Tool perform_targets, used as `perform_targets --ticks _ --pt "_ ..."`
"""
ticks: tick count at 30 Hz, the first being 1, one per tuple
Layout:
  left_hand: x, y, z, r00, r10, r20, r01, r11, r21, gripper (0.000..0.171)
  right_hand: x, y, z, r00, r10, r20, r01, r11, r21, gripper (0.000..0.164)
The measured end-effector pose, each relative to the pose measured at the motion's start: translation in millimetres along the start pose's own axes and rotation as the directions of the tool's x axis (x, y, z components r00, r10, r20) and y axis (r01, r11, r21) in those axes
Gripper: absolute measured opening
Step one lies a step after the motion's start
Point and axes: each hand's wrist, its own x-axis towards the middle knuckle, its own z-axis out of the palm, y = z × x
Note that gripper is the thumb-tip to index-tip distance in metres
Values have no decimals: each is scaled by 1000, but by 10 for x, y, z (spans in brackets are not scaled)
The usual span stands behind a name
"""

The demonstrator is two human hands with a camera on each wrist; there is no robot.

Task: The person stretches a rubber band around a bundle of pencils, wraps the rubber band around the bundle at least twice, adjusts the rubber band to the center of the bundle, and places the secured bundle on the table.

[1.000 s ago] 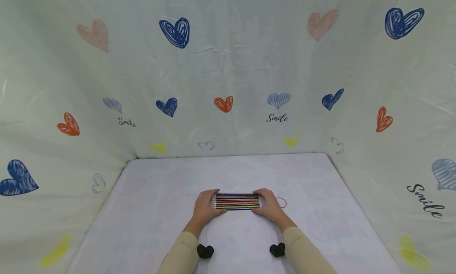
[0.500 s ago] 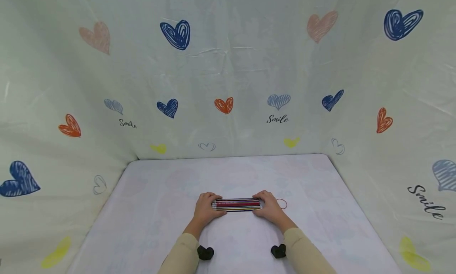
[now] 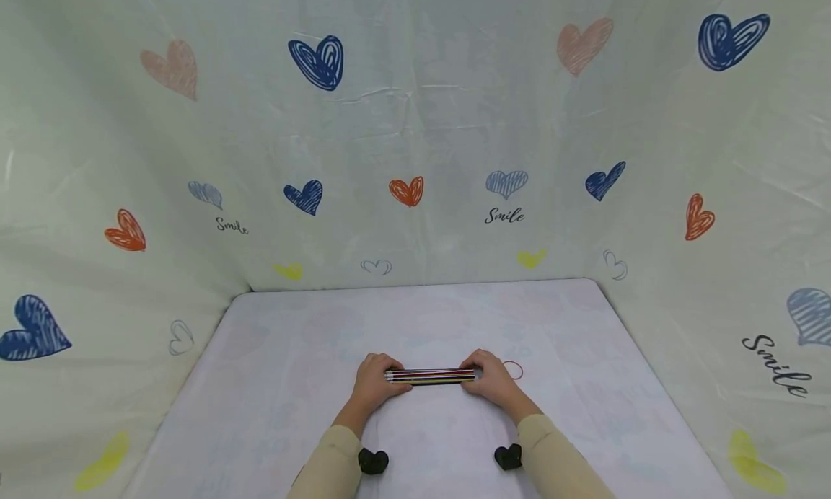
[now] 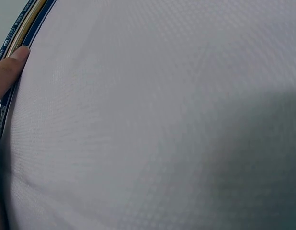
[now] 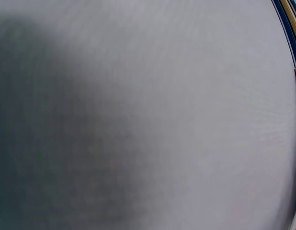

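A bundle of pencils point(image 3: 431, 377) in several colours lies crosswise between my two hands near the middle of the table. My left hand point(image 3: 375, 378) grips its left end, thumb on the near side and fingers on the far side. At the right end my right hand point(image 3: 488, 376) holds it the same way. In the left wrist view a thumb point(image 4: 13, 67) presses along dark blue and yellow pencils point(image 4: 26, 26) with metal ferrules. Only a fingertip and a few pencils point(image 5: 289, 28) show at the edge of the right wrist view.
A thin red rubber band point(image 3: 513, 370) lies on the white-covered table point(image 3: 292, 383), just right of my right hand. Black heart-shaped pieces point(image 3: 373, 461) show beside both forearms. A pale curtain point(image 3: 415, 124) printed with hearts surrounds the table's back and sides.
The pencils have drawn together from a wider flat row into a narrower bundle, its far edge now closer to me. My hands keep their grip at both ends.
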Motion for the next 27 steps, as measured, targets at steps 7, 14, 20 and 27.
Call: perform_targets --ticks 7,14,20,27 --pt "3 4 -4 1000 -5 2 5 1000 -19 31 18 11 11 999 34 10 -34 999 1 24" --pt "15 18 -32 1000 12 22 -12 1000 4 30 38 24 -3 999 31 39 -30 999 -16 23" --pt "39 62 -81 995 31 94 -37 997 62 34 51 -9 -56 993 66 100 -62 997 -40 22" --pt "107 142 -173 972 12 237 -30 997 73 35 103 -111 -112 966 30 259 2 993 -120 26"
